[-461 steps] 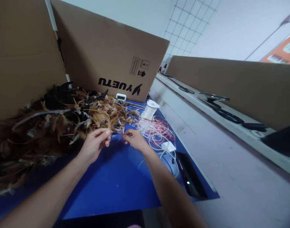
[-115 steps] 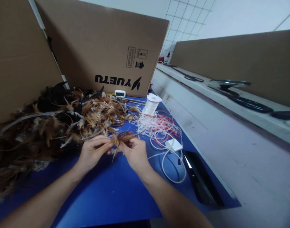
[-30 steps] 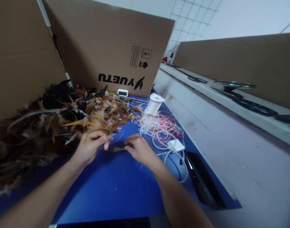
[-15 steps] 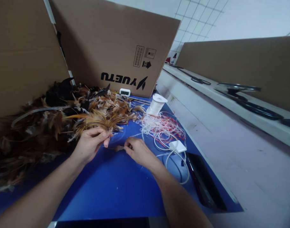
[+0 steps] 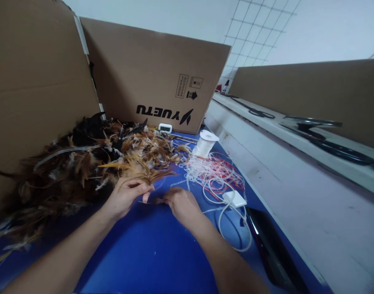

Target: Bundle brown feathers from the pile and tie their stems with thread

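Note:
Pinched between the fingers of my left hand (image 5: 127, 197) is a fanned bunch of golden-brown feathers (image 5: 139, 168), with its tips pointing up and sideways. Just to the right, my right hand (image 5: 182, 204) has its fingertips closed on a small brown feather (image 5: 156, 201), blurred, which reaches toward the left hand. Both hands are above the blue table (image 5: 144, 249). A large heap of brown and black feathers (image 5: 79, 171) lies behind and to the left of my left hand.
Beyond the right hand are a white spool (image 5: 205, 143), tangled white and red strands (image 5: 202, 167), a white cable with a white box (image 5: 235, 199) and a black object (image 5: 272, 245). Cardboard (image 5: 150, 73) stands behind; a ledge at right holds scissors (image 5: 260, 113).
The view has shifted, so the scene sits lower. A darker feather now sticks out to the right from the bunch in my left hand. My right hand still holds the small feather.

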Available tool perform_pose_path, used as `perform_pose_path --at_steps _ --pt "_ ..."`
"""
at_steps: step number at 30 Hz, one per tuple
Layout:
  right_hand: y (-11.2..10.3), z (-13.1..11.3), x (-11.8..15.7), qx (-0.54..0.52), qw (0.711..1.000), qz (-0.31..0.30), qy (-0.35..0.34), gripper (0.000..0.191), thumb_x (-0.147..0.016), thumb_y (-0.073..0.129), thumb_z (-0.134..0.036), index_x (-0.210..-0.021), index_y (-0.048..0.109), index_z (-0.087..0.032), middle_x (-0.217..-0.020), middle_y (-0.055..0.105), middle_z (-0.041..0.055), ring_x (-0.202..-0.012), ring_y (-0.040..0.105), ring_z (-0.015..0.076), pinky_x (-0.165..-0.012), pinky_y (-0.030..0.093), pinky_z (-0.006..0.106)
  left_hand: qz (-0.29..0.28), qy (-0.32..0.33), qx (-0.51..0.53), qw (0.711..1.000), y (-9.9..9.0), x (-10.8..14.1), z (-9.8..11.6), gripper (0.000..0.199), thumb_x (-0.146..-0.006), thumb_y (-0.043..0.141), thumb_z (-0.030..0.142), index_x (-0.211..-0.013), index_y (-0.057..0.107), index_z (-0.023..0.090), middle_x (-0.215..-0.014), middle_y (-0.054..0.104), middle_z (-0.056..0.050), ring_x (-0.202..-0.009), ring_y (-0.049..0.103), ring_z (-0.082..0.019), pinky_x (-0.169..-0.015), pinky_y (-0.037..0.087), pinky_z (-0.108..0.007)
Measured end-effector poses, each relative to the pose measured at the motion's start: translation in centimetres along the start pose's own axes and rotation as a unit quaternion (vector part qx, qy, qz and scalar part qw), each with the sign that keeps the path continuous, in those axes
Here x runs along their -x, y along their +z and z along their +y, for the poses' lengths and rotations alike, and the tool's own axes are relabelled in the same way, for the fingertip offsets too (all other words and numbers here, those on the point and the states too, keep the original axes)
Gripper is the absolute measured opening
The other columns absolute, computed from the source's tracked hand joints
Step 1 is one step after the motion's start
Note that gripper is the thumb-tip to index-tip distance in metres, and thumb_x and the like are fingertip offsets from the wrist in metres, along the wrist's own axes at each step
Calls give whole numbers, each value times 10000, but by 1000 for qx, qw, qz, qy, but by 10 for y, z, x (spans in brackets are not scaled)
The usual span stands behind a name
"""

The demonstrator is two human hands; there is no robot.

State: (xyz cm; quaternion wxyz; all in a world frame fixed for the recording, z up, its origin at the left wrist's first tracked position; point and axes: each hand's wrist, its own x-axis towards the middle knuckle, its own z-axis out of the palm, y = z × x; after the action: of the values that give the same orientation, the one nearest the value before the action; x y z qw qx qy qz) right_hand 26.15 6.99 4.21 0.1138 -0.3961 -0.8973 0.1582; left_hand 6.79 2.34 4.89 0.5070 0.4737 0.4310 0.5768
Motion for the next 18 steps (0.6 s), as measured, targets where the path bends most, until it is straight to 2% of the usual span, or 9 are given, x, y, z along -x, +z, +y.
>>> perform_pose_path --at_steps 2,4,6,8,10,12,14,16,18 --pt "-1 2 0 -13 1000 24 -3 199 -838 530 -117 -798 700 -210 -823 681 60 -823 617 185 -731 427 269 -11 4 -1 1000 -1 1 -2 230 -710 739 368 -679 742 140 -487 604 -19 -490 529 -124 -601 441 -273" --pt "-3 3 -1 -68 994 85 -6 194 -831 531 -104 -794 693 -204 -819 662 53 -826 601 177 -748 429 272 -25 5 9 1000 -1 2 -3 224 -716 735 365 -703 747 142 -501 612 -18 -496 532 -122 -604 437 -272" --pt "-6 5 -2 -152 975 164 -5 159 -815 560 -120 -778 690 -203 -808 626 41 -804 577 163 -739 429 272 -38 1 23 999 0 2 -2 211 -719 736 352 -712 743 142 -515 617 -17 -489 524 -115 -569 419 -261" --pt "-9 7 -4 -254 943 215 14 81 -778 617 -171 -741 684 -198 -768 585 21 -714 539 142 -676 422 266 -52 -10 38 998 2 3 0 197 -726 733 335 -712 733 139 -518 614 -16 -487 518 -109 -537 396 -246" --pt "-12 8 -6 -382 897 215 58 49 -724 674 -231 -717 661 -184 -699 554 -7 -601 480 112 -588 390 249 -65 -21 52 996 4 3 1 193 -728 734 320 -701 721 129 -507 605 -16 -485 514 -104 -526 383 -236" --pt "-14 8 -7 -505 838 184 99 144 -674 716 -274 -718 628 -169 -622 527 -35 -529 432 87 -525 351 228 -77 -34 65 994 7 3 1 209 -722 739 318 -683 704 115 -493 597 -17 -468 506 -100 -518 376 -234" --pt "-16 7 -7 -584 789 157 112 213 -638 748 -297 -728 609 -163 -576 513 -50 -499 417 75 -495 332 214 -91 -53 80 991 9 4 0 231 -717 743 323 -666 684 105 -478 587 -14 -447 498 -98 -508 371 -233" --pt "-19 4 -6 -625 761 150 88 244 -619 770 -312 -710 600 -163 -608 542 -41 -506 434 72 -488 344 208 -108 -77 101 986 12 4 -2 253 -713 745 333 -647 664 103 -470 578 -10 -434 495 -94 -493 365 -227" --pt "-22 0 -5 -648 746 146 46 248 -622 779 -328 -677 600 -165 -678 580 -20 -529 469 74 -489 371 208 -122 -101 125 980 15 5 -5 277 -699 756 343 -620 644 103 -470 574 -8 -420 491 -89 -470 360 -219"
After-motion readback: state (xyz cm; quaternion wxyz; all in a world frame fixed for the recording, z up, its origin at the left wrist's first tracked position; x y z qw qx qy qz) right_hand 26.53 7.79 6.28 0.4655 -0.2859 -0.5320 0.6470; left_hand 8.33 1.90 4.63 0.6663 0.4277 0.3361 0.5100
